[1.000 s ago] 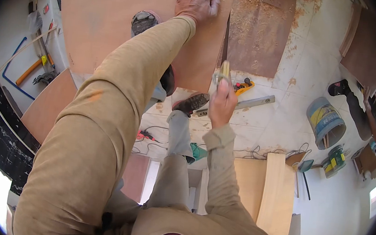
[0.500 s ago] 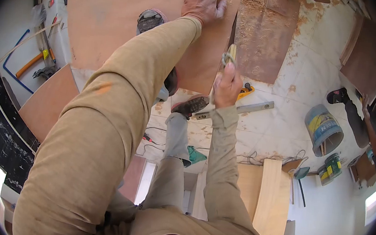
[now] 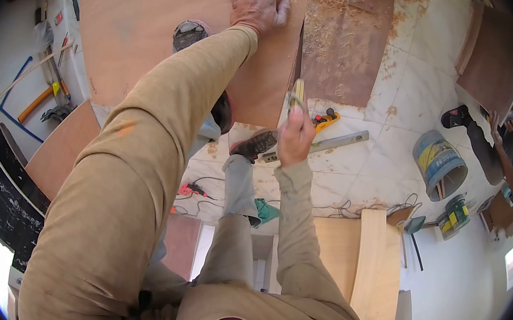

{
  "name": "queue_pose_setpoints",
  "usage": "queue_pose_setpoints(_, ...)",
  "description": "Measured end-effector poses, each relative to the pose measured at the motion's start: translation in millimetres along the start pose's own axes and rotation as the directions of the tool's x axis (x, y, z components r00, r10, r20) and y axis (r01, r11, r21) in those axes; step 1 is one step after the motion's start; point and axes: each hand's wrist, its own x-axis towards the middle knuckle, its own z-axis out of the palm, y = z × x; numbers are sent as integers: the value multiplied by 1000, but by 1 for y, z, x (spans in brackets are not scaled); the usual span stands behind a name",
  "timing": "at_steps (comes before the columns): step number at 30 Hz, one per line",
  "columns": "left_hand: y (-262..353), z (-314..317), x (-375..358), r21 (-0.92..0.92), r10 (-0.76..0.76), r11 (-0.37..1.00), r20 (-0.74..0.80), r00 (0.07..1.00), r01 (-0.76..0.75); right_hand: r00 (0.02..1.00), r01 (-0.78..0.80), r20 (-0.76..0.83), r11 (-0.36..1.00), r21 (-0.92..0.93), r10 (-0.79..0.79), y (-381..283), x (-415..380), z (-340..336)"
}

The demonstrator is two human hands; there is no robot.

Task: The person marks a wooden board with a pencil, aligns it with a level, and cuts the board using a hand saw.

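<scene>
My left hand [image 3: 255,7] lies flat on a reddish-brown plywood sheet [image 3: 157,37], fingers spread. My right hand [image 3: 295,136] is closed around a tool with a pale yellowish handle [image 3: 299,89], beside the sheet's right edge. The fingers and blur hide what kind of tool it is. My shoe [image 3: 191,34] rests on the sheet, and my other shoe [image 3: 253,144] is on the floor by its near edge. To the right of the sheet is a darker board [image 3: 345,57] strewn with wood shavings. Close to my right hand are a yellow hand plane [image 3: 325,120] and a spirit level [image 3: 339,142].
A hammer [image 3: 73,0], an orange-handled tool [image 3: 36,104] and a blue-framed saw [image 3: 6,93] lie at left. A bucket [image 3: 440,164] stands at right, near another person's leg [image 3: 485,156]. Cables [image 3: 351,213] and pale boards [image 3: 337,250] lie nearer me.
The view has shifted slightly, moving most things a little left. My left hand stays spread on the plywood. My right hand still grips the tool by the sheet's edge, a little nearer to me.
</scene>
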Motion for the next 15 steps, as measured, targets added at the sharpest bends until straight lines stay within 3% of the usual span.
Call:
queue_pose_setpoints(2, -1, 0, 8, 3, -2, 1000, 4, 1000, 2, 999, 22, -43, 999, 30, -20, -18, -48, -9)
queue_pose_setpoints(4, 3, -9, 1, -9, -24, 1000, 54, 998, 24, 1000, 12, -21, 998, -59, -13, -34, -36, -2)
queue_pose_setpoints(5, 2, -8, -4, -8, -28, 1000, 76, 997, 29, 1000, 27, 10, 986, -165, -26, -31, 6, 6)
queue_pose_setpoints(6, 2, -4, 0, -11, -30, 999, 80, 996, 31, 1000, 14, 28, 992, -122, -10, -14, 64, 18)
queue_pose_setpoints(9, 2, -3, 2, 7, -39, 999, 68, 997, 38, 999, 21, 43, 999, -34, -20, -3, 109, 33)
queue_pose_setpoints(12, 3, -10, 4, 25, -38, 999, 74, 997, 36, 994, -92, 52, 994, -52, 94, -9, 36, 9)
queue_pose_setpoints(13, 3, -10, 2, 28, -35, 999, 89, 995, 33, 998, -59, -2, 998, -12, 59, -4, -15, -1)
queue_pose_setpoints(15, 1, 2, 4, 23, -19, 1000, 45, 999, 18, 997, 26, -74, 1000, -5, -26, -2, -36, -5)
